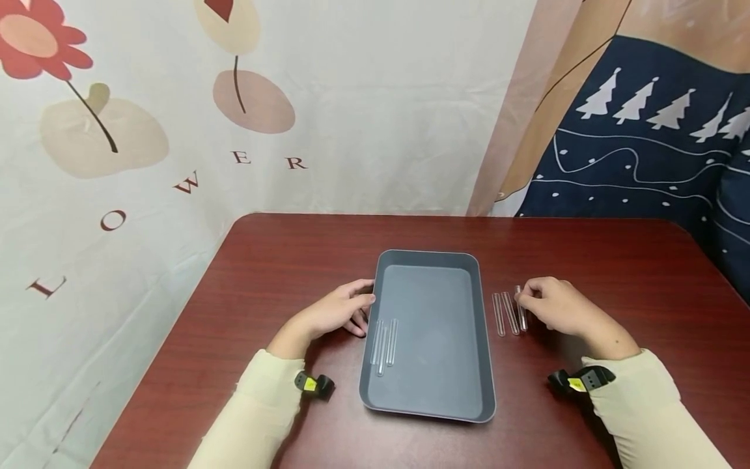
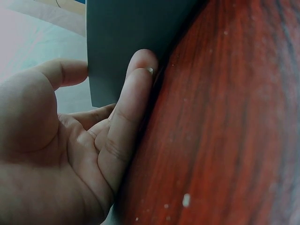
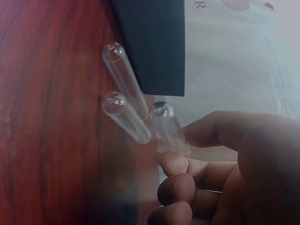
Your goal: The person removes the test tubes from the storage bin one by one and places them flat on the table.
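My right hand [image 1: 553,305] pinches a clear test tube [image 3: 168,124] between thumb and forefinger, to the right of the tray. The tube is tilted; its rounded end points away from the fingers in the right wrist view. Two more test tubes lie close by on the table, one nearer the tray [image 1: 499,314] and one in the middle [image 1: 510,313]. My left hand [image 1: 335,310] touches the left wall of the grey tray [image 1: 433,405], with the thumb at the rim and fairly straight fingers against the outer side. Inside the tray, three clear tubes [image 1: 392,342] lie at the left.
The dark red wooden table [image 1: 281,254] carries the tray near its middle. Behind it hangs a pale curtain [image 1: 381,130] with flowers and letters. A navy cloth with white trees [image 1: 638,156] is at the back right. Both wrists wear black cameras [image 1: 316,384].
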Demonstrator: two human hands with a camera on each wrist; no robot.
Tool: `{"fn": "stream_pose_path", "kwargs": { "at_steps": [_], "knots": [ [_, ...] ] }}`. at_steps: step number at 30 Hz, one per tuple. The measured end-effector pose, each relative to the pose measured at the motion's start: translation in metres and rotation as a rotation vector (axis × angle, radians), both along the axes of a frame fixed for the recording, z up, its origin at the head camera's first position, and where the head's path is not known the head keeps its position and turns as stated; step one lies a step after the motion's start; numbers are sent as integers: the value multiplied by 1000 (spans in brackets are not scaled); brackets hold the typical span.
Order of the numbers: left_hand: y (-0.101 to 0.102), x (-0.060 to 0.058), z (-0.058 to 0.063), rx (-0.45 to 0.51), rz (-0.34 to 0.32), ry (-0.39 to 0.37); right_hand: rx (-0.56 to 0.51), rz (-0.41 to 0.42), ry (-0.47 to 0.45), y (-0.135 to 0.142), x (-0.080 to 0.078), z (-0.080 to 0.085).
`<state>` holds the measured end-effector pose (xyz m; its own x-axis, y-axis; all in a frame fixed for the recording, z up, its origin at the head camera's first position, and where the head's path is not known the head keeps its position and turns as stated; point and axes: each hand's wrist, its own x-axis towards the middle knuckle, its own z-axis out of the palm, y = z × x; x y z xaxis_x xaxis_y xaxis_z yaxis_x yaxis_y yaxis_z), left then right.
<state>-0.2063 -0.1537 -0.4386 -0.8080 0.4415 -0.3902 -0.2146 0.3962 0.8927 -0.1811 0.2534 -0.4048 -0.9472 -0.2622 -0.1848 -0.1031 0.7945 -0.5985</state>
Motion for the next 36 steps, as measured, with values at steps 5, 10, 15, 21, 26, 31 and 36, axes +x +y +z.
{"fn": "stream_pose_path", "kwargs": {
  "at_steps": [5,10,15,21,26,31,36],
  "knots": [
    [1,0,0,-5,10,-8,-2,-6,-7,1,0,-4],
    [1,1,-1,-3,-3,-7,12,-10,-26,3,0,-7],
    [1,0,0,-2,2,-3,18,-3,-27,3,-1,-9],
    [1,0,1,-4,2,-4,61,19,0,4,-2,-12],
    [2,0,0,-1,7,-6,80,30,23,4,-3,-14],
    [2,-1,-1,5,0,-8,74,24,3,3,-3,-15],
    [2,-1,-1,-1,0,-12,70,23,-10,3,-3,-15]
  ]
}}
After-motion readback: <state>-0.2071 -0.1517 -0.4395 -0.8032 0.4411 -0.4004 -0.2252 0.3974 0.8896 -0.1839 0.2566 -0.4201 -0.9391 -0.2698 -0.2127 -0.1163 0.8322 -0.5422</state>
